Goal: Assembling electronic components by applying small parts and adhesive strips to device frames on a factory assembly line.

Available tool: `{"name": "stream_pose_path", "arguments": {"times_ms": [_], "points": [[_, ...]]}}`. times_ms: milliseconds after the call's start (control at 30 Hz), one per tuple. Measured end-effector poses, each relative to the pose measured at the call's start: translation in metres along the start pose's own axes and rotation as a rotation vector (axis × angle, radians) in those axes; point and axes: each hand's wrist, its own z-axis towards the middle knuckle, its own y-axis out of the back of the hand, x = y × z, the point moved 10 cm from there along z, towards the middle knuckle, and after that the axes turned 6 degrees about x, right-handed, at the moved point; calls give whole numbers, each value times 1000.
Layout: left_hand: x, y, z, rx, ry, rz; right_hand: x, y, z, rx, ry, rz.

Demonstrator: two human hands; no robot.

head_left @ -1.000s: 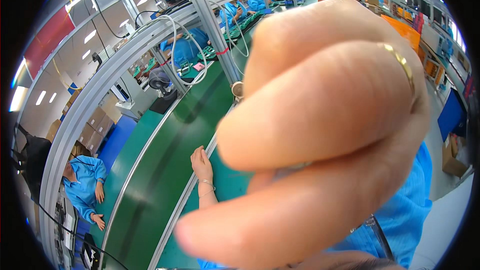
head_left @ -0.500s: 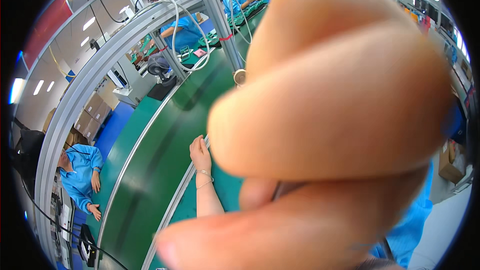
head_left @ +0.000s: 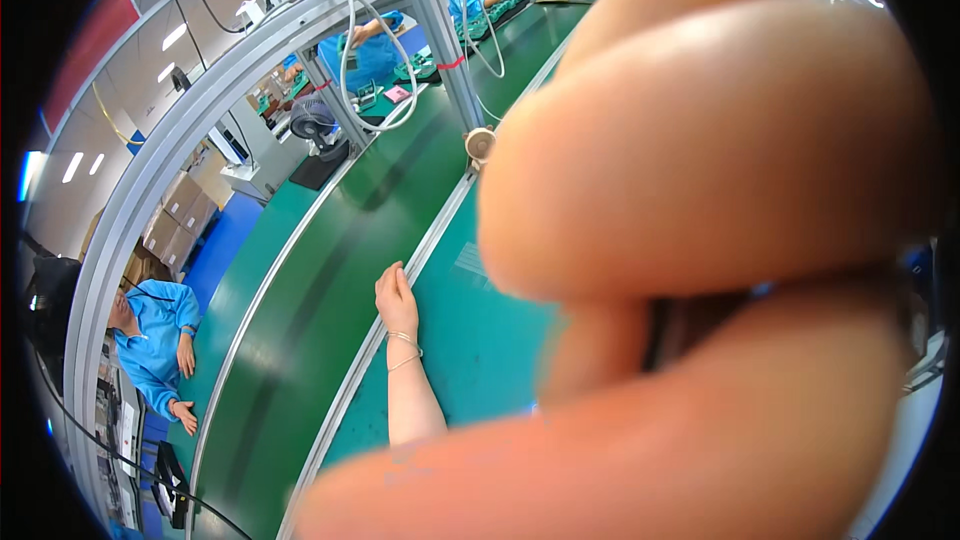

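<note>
Fingers [head_left: 610,190] of the right hand [head_left: 720,170]: curled, large and blurred, 2 to 4 o'clock; cannot tell whether they pinch anything.
Left hand [head_left: 397,302]: near 8 o'clock, fingers pressed together, resting on the metal rail [head_left: 350,405].
Bracelets [head_left: 403,337]: thin, around that wrist.
Desk [head_left: 475,345]: teal, on the rail's 3 o'clock side.
Belt [head_left: 300,340]: green, on its 9 o'clock side.

The green belt [head_left: 300,340] looked smooth and glossy, edged by a silvery metal rail [head_left: 336,430]; the teal worktop [head_left: 455,350] to its right was smooth but duller. The far upright [head_left: 434,25] was satin metal, the blue jacket [head_left: 155,340] at left matt cloth.
</note>
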Motion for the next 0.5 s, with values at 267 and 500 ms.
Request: {"name": "stream_pose_path", "arguments": {"times_ms": [267, 500], "points": [[2, 3, -4, 16, 9, -8, 4, 3, -2, 8, 18, 37], [-2, 2, -3, 14, 7, -48, 5, 3, -4, 23, 8, 74]]}}
